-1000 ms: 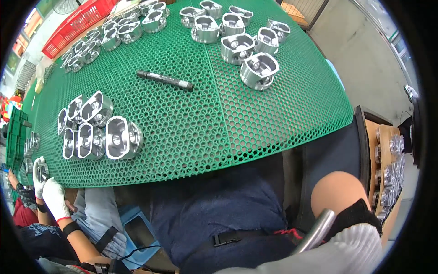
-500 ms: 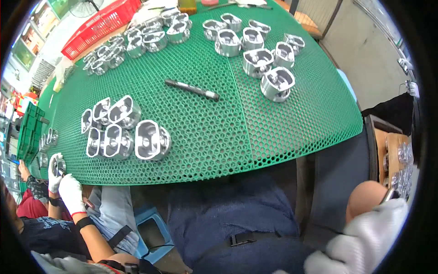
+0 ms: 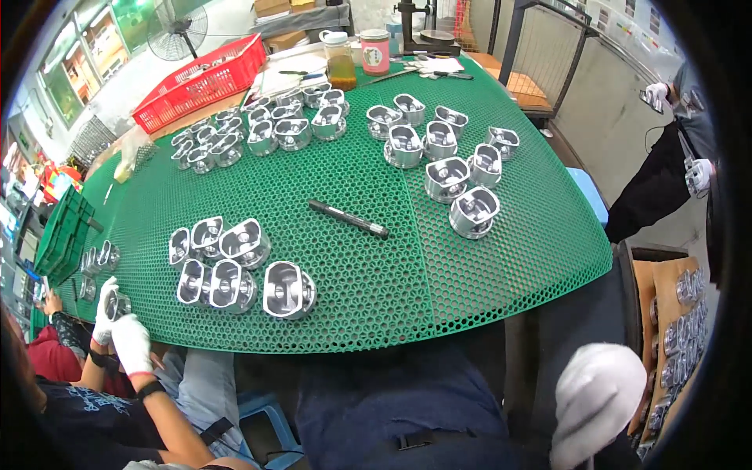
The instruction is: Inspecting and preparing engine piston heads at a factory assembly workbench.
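The gloved right hand (image 3: 597, 399) has risen at the lower right since the earlier frame; whether its fingers are curled or spread cannot be told, and nothing shows in them. The table edge (image 3: 548, 294) is near, metal parts (image 3: 474, 211) well apart beyond, marker (image 3: 348, 218) mid-mat.

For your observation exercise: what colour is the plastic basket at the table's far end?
Red basket, clearest in the head view.

right hand (image 3: 595, 399) lower right, gloved | rod gone from it
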Demonstrator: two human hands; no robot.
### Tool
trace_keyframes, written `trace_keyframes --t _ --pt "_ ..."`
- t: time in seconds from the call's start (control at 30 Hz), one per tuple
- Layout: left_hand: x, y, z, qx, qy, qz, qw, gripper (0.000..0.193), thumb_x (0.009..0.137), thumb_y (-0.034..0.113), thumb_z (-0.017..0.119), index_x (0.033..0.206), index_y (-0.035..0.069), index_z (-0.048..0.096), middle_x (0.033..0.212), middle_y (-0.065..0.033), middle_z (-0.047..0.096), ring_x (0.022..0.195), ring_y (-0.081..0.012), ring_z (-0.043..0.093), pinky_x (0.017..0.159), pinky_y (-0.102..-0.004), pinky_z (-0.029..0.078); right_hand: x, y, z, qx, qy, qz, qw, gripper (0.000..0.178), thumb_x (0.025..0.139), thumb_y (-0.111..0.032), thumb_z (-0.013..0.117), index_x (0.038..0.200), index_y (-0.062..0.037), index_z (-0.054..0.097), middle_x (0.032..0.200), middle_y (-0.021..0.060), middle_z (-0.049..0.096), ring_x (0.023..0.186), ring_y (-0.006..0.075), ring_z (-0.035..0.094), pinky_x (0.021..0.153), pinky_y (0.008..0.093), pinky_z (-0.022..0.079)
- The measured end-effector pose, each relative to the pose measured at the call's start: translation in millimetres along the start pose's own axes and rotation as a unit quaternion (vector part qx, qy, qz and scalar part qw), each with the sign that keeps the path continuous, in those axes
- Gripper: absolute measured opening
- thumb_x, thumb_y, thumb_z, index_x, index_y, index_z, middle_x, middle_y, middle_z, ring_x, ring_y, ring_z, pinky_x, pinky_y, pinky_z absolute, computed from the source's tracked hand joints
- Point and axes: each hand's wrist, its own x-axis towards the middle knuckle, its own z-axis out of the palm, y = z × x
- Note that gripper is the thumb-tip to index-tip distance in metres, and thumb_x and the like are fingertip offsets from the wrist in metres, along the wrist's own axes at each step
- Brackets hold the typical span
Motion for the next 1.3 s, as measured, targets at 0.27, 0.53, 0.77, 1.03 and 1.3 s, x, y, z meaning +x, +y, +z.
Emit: trace_keyframes --t 0.27,0.53,0.77,1.03,1.3 --pt "-1.7 -112.9 -6.0 0.150 0.102 0.169 0.969 0.018 0.094 0.017 0.054 0.100 0.000 0.056 0.091 -0.0088 0.055 0.068 -0.0137 0.052 0.065 -0.0267 0.046 26.8 21.9 -4.7 0.067 -0.050 -0.100 0.991 0.019 0.089 -0.009 0.062 0.101 0.0039 0.069 0.083 0.0095 0.063 0.061 0.0155 0.055 0.052 0.0254 0.043" --pt "1.5 -194.7 67.2 0.100 -0.151 0.000 0.984 0.041 0.079 0.006 0.072 0.118 0.006 0.060 0.115 -0.0145 0.063 0.079 -0.0266 0.067 0.068 -0.0337 0.054 43.0 21.4 2.1 0.040 -0.075 -0.047 0.995 0.017 0.082 -0.008 0.065 0.095 -0.0023 0.074 0.076 0.0049 0.061 0.055 0.0135 0.054 0.049 0.0250 0.041" --pt "12.2 -221.8 77.4 0.184 -0.138 0.059 0.971 0.022 0.077 0.012 0.076 0.096 0.009 0.065 0.092 -0.0107 0.065 0.077 -0.0303 0.065 0.066 -0.0368 0.052 71.6 29.1 8.2 0.003 -0.139 -0.016 0.990 0.028 0.082 -0.017 0.058 0.104 -0.0074 0.073 0.072 0.0009 0.059 0.050 0.0112 0.051 0.047 0.0261 0.039" --pt "-44.9 -229.4 -1.1 0.303 0.026 -0.034 0.952 0.025 0.073 0.009 0.078 0.094 0.009 0.065 0.087 -0.0102 0.064 0.071 -0.0309 0.064 0.062 -0.0381 0.051 62.7 87.6 29.1 -0.126 -0.257 0.199 0.937 0.033 0.088 -0.025 0.065 0.120 -0.0172 0.065 0.068 0.0008 0.065 0.050 0.0193 0.062 0.040 0.0315 0.047" --pt "-34.6 -325.9 -7.7 0.363 0.077 -0.135 0.919 0.042 0.092 0.015 0.065 0.129 -0.001 0.054 0.125 -0.0233 0.058 0.117 -0.0389 0.055 0.102 -0.0437 0.042 15.1 115.6 65.1 -0.099 -0.170 0.337 0.921 0.035 0.097 -0.032 0.054 0.129 -0.0201 0.057 0.076 0.0059 0.061 0.066 0.0243 0.064 0.058 0.0360 0.054"
